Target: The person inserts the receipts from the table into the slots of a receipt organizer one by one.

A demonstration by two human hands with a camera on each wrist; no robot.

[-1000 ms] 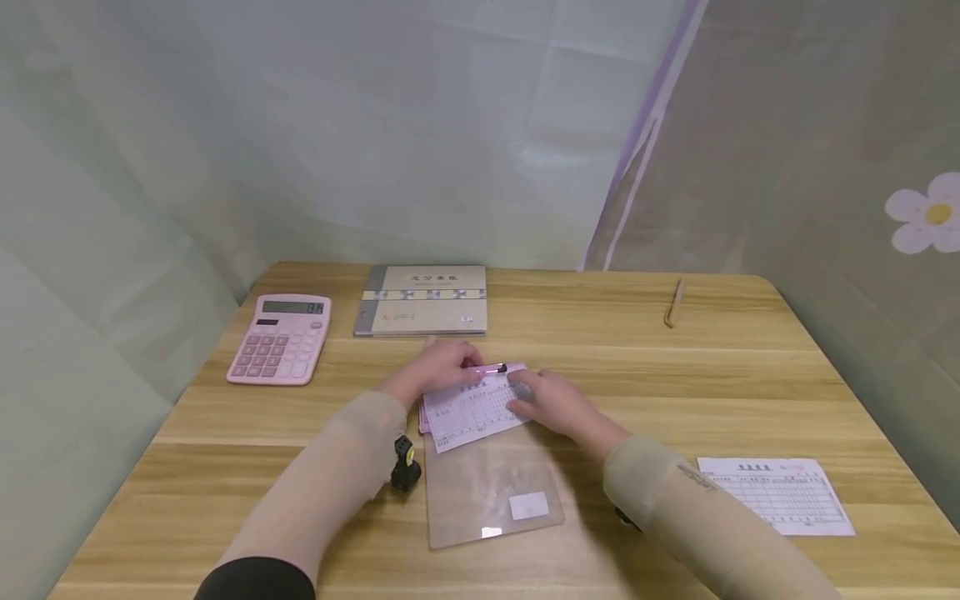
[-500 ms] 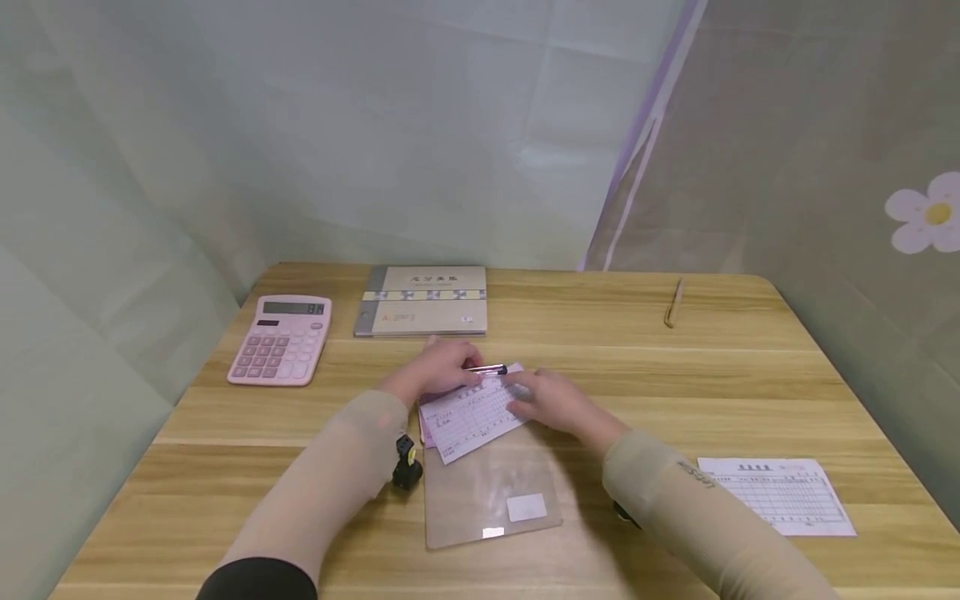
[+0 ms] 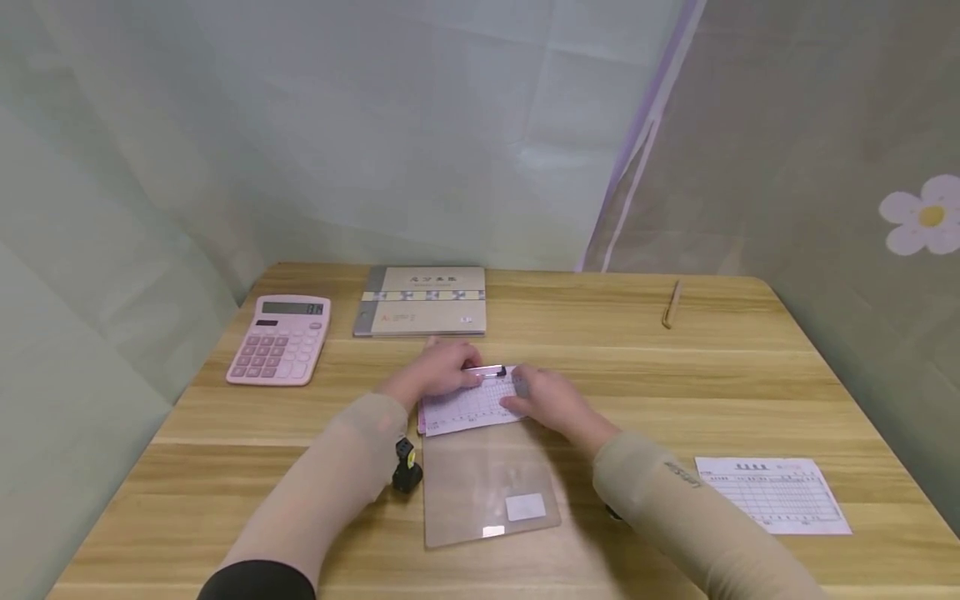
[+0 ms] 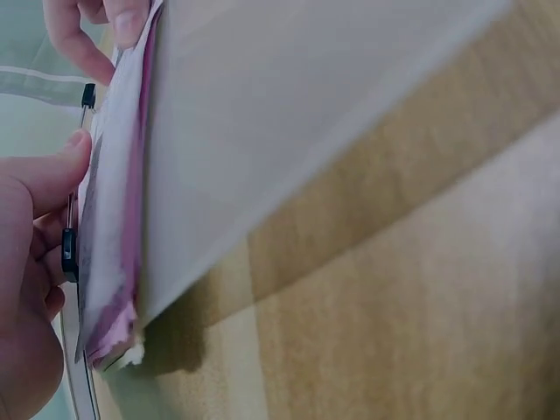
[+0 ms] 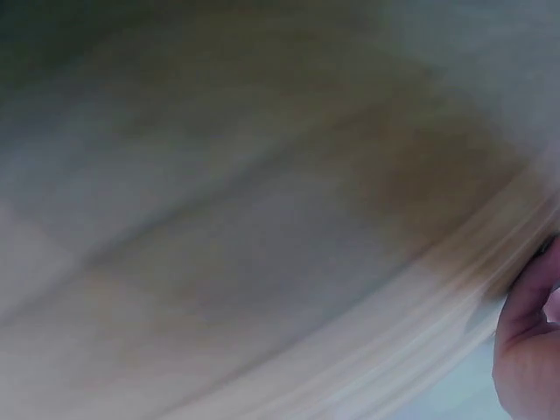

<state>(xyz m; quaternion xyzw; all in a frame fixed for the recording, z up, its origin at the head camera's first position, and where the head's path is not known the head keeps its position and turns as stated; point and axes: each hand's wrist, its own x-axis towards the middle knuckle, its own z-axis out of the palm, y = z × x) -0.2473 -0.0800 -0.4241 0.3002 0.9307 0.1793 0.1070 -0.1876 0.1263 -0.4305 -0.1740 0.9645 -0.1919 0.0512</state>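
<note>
A clear clipboard (image 3: 480, 492) lies on the wooden table, its metal clip (image 3: 491, 372) at the far end. My left hand (image 3: 438, 367) grips this clip; in the left wrist view the thumb presses by the black-ended wire lever (image 4: 70, 254) and other fingers curl behind. Under the clip lies a stack of printed paper slips (image 3: 465, 411), with pink sheets (image 4: 133, 254) below the white top one. My right hand (image 3: 553, 400) pinches the slips at their right edge, thumb on top. The right wrist view is blurred and shows only part of that hand (image 5: 529, 341).
At the left stands a pink calculator (image 3: 279, 340). A ledger book (image 3: 422, 302) lies behind the clipboard. A pen (image 3: 672, 304) rests at the back right, and a separate printed form (image 3: 776, 497) lies beside the right forearm. Curtains (image 3: 420, 133) surround the table.
The top slip first tilted further, its lower left corner swinging toward me. Now it has turned back, nearly level with the stack. My right hand shifted slightly left; my left stayed at the clip.
</note>
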